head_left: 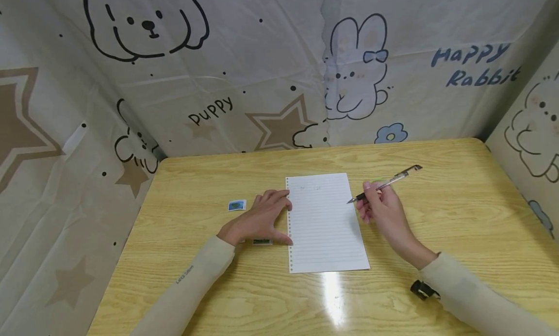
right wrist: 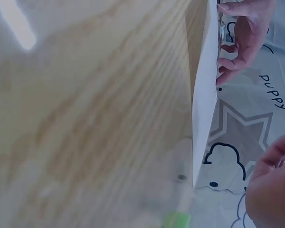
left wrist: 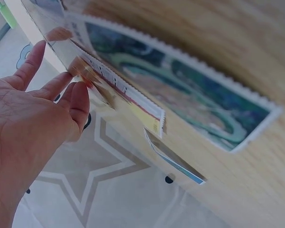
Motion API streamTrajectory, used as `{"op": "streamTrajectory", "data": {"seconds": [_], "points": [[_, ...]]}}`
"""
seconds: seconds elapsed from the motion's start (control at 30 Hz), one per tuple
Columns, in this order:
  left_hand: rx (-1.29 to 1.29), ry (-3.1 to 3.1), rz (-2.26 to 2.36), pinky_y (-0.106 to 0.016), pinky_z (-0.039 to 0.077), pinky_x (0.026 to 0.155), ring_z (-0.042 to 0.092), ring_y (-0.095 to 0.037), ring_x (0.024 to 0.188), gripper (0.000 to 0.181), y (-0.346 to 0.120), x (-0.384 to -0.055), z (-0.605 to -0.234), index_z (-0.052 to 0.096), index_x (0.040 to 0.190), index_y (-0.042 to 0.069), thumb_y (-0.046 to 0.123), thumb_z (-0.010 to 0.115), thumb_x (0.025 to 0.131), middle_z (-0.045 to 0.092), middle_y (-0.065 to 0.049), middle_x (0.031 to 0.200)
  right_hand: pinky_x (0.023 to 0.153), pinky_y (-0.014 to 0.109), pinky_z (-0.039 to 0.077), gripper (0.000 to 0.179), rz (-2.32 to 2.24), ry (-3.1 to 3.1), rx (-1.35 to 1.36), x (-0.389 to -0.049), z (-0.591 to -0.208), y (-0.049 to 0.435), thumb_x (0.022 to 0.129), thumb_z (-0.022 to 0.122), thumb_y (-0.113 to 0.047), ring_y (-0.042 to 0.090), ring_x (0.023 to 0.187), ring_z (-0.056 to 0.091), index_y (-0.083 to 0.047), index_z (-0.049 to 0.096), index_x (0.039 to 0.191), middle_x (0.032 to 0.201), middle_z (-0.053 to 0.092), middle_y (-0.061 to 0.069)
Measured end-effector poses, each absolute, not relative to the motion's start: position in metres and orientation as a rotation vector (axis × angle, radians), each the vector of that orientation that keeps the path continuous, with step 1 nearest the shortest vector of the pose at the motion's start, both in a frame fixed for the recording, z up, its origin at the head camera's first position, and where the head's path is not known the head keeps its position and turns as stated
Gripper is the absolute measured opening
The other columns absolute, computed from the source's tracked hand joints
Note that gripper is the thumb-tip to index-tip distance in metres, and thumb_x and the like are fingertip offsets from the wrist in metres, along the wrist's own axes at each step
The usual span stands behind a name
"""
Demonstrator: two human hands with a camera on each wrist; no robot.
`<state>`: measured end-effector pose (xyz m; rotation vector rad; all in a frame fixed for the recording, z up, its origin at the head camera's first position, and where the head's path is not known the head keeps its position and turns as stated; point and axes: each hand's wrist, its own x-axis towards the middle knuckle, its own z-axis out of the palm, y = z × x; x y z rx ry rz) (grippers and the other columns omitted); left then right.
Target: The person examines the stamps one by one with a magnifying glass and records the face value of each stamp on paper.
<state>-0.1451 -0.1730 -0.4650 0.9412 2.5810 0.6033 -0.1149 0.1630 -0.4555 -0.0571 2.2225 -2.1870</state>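
A sheet of lined, hole-punched paper (head_left: 325, 234) lies on the wooden table, with faint writing near its top. My left hand (head_left: 262, 219) rests at the sheet's left edge, fingertips and thumb spread along the holes. Between thumb and fingers of my right hand (head_left: 386, 212) is a pen (head_left: 396, 177), its tip pointing left over the sheet's right edge. Whether the tip touches the paper I cannot tell. Beside the left hand lies a blue stamp (head_left: 237, 205), and under it a darker stamp (head_left: 262, 241) is partly covered. Several stamps show in the left wrist view, one with a green-blue picture (left wrist: 180, 85) nearest.
Behind my right hand a small green thing (head_left: 379, 181) is mostly hidden. A black strapped device (head_left: 423, 290) sits at the right wrist. Cloth walls with cartoon drawings (head_left: 271, 69) enclose the table (head_left: 458, 205) at the back and both sides.
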Motion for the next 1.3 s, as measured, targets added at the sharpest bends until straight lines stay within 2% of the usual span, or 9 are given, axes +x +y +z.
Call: {"op": "streamTrajectory", "data": {"seconds": [0.13, 0.23, 0.43, 0.67, 0.83, 1.07, 1.3], "points": [[0.946, 2.586, 0.594, -0.06, 0.026, 0.117, 0.027, -0.041, 0.155, 0.078, -0.172, -0.145, -0.464, 0.057, 0.131, 0.008, 0.052, 0.096, 0.081, 0.033, -0.019, 0.171, 0.054, 0.024, 0.052, 0.028, -2.318, 2.186, -0.033, -0.119, -0.458, 0.16, 0.114, 0.062, -0.019, 0.011, 0.063, 0.06, 0.002, 0.046, 0.106, 0.083, 0.067, 0.019], [0.944, 2.584, 0.582, -0.059, 0.026, 0.118, 0.027, -0.041, 0.155, 0.078, -0.17, -0.146, -0.464, 0.058, 0.132, 0.008, 0.053, 0.096, 0.081, 0.033, -0.019, 0.172, 0.057, 0.023, 0.053, 0.023, -2.373, 2.195, 0.0, -0.124, -0.46, 0.159, 0.111, 0.065, -0.013, 0.012, 0.065, 0.062, 0.001, 0.047, 0.106, 0.084, 0.07, 0.016], [0.932, 2.591, 0.556, -0.059, 0.027, 0.117, 0.028, -0.04, 0.155, 0.079, -0.171, -0.145, -0.465, 0.057, 0.132, 0.008, 0.054, 0.096, 0.081, 0.033, -0.019, 0.171, 0.057, 0.024, 0.055, 0.025, -2.289, 2.347, 0.015, -0.139, -0.464, 0.153, 0.111, 0.067, -0.018, 0.011, 0.062, 0.062, 0.001, 0.053, 0.103, 0.078, 0.071, 0.006], [0.915, 2.591, 0.571, -0.06, 0.028, 0.116, 0.029, -0.041, 0.154, 0.079, -0.176, -0.142, -0.466, 0.057, 0.131, 0.008, 0.054, 0.096, 0.081, 0.033, -0.019, 0.171, 0.071, 0.028, 0.061, 0.03, -2.134, 2.435, 0.038, -0.153, -0.471, 0.143, 0.109, 0.071, -0.025, 0.01, 0.075, 0.07, 0.001, 0.057, 0.109, 0.091, 0.074, 0.013], [0.929, 2.579, 0.564, -0.06, 0.028, 0.116, 0.028, -0.042, 0.154, 0.078, -0.175, -0.143, -0.464, 0.056, 0.131, 0.008, 0.054, 0.096, 0.082, 0.033, -0.02, 0.172, 0.074, 0.027, 0.06, 0.035, -2.06, 2.47, 0.109, -0.166, -0.474, 0.143, 0.107, 0.073, -0.034, 0.014, 0.078, 0.07, -0.002, 0.059, 0.109, 0.092, 0.075, 0.01], [0.942, 2.564, 0.574, -0.06, 0.028, 0.113, 0.029, -0.043, 0.153, 0.075, -0.172, -0.144, -0.46, 0.055, 0.128, 0.008, 0.05, 0.097, 0.082, 0.033, -0.021, 0.171, 0.07, 0.023, 0.057, 0.026, -1.976, 2.395, 0.155, -0.182, -0.475, 0.14, 0.108, 0.072, -0.023, 0.01, 0.076, 0.069, -0.002, 0.059, 0.105, 0.087, 0.074, 0.005], [0.94, 2.553, 0.575, -0.059, 0.028, 0.113, 0.028, -0.042, 0.154, 0.074, -0.17, -0.145, -0.46, 0.055, 0.13, 0.007, 0.048, 0.096, 0.083, 0.031, -0.02, 0.172, 0.066, 0.024, 0.056, 0.023, -1.911, 2.383, 0.078, -0.189, -0.482, 0.134, 0.109, 0.071, -0.018, 0.01, 0.071, 0.067, -0.001, 0.057, 0.101, 0.085, 0.073, 0.008]]}}
